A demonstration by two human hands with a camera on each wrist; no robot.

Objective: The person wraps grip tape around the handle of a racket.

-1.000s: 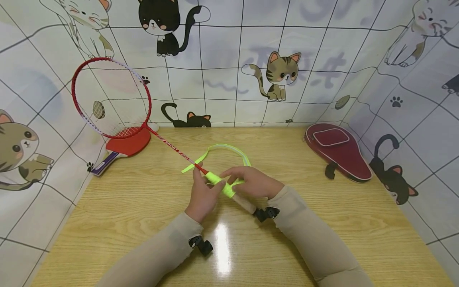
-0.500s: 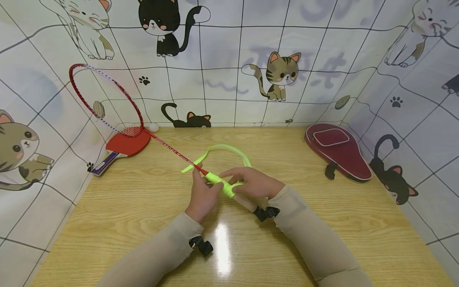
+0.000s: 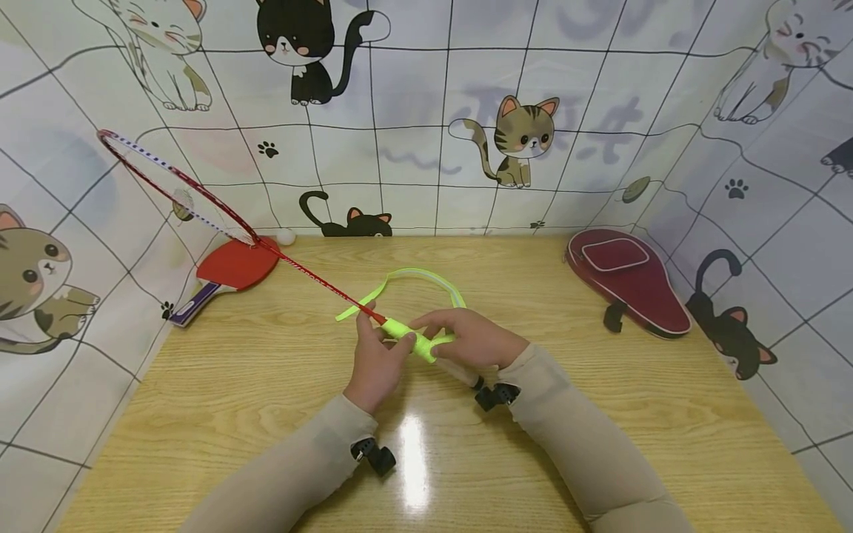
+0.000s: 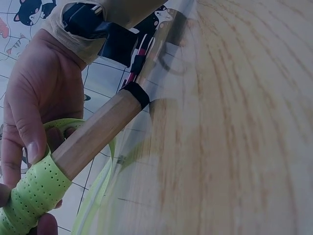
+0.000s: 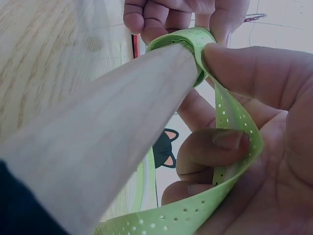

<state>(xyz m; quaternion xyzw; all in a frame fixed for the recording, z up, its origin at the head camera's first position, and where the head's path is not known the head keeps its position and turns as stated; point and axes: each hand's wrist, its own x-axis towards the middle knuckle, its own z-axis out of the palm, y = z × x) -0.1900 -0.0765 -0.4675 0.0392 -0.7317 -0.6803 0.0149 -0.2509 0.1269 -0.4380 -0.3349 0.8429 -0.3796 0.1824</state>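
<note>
A red badminton racket (image 3: pixel 313 277) slants across the head view, its oval head raised at the far left and seen nearly edge-on. Neon-green perforated grip tape (image 3: pixel 424 348) is wound round the upper part of its handle. Below the wraps, bare wood (image 4: pixel 100 129) shows down to a black end cap (image 4: pixel 137 93). My left hand (image 3: pixel 378 363) holds the wrapped part between thumb and fingers. At the lowest turn, my right hand (image 3: pixel 478 339) pinches the tape, whose loose length (image 5: pixel 234 117) loops through its fingers. The tape's tail (image 3: pixel 426 272) curves over the table beyond the hands.
On the wooden table (image 3: pixel 266 370), a red table tennis bat (image 3: pixel 240 265) lies at the back left, beside a white ball (image 3: pixel 286 236). A dark red bat case (image 3: pixel 626 277) lies at the back right. Cat-printed walls (image 3: pixel 426 89) enclose the back and sides.
The racket has rolled about its shaft, its head turning from broad view to nearly edge-on and shifting left. Both hands stay in about the same place.
</note>
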